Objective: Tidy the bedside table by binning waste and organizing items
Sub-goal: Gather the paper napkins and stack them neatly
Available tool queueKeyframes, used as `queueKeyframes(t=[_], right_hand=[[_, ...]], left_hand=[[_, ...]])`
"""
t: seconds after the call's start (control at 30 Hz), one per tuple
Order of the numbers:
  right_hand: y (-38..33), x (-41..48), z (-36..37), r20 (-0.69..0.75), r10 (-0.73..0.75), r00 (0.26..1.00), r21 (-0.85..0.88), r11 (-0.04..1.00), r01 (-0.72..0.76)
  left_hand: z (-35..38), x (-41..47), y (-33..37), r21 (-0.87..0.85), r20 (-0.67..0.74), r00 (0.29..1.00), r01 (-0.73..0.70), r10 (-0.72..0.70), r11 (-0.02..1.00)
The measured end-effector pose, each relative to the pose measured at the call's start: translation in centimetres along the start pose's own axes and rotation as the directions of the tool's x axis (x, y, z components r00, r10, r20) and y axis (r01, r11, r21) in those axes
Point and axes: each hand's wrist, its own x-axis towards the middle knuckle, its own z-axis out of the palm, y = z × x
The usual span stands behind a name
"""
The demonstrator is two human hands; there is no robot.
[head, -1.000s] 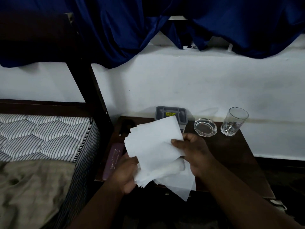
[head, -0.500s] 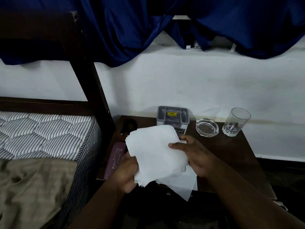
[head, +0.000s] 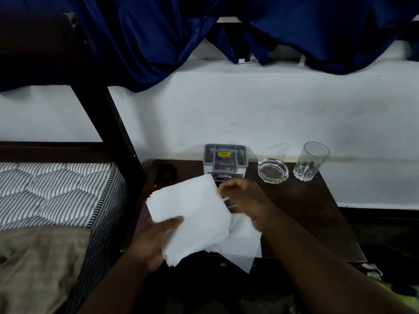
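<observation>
Evidently you were midway: your left hand (head: 154, 242) gripped the white papers (head: 192, 211) above the bedside table's (head: 306, 214) near edge. Your right hand (head: 247, 200) blurred beside them, grip unclear. Binning was not yet done; far back, organiser (head: 224, 159), ashtray (head: 273, 171) and glass (head: 310, 162) stood aligned.

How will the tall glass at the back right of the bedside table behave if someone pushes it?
The glass is taller than wide and stands upright near the back right corner of the table, so a high push may tip it. Its clear, smooth wall suggests it is stiff, fragile and perhaps slippery. It looks empty, so probably light.
</observation>
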Motion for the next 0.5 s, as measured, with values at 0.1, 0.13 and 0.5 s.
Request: queueKeyframes(t=[0.1,0.13,0.5], right_hand=[[-0.1,1.5,-3.8,-0.218,-0.01,0.976,-0.025,1.0,0.005],[0.4,2.1,-4.7,-0.263,-0.037,0.964,-0.126,0.992,0.004],[2.8,3.8,-0.9,-0.122,-0.174,0.977,-0.913,0.405,-0.042]], left_hand=[[-1.1,0.5,0.2,-0.003,-0.046,0.999,0.02,-0.021,1.0],[-1.5,0.8,0.2,0.004,-0.07,0.997,0.032,-0.032,0.999],[-2.9,1.8,0.2,-0.016,-0.058,0.993,0.103,-0.104,0.995]])
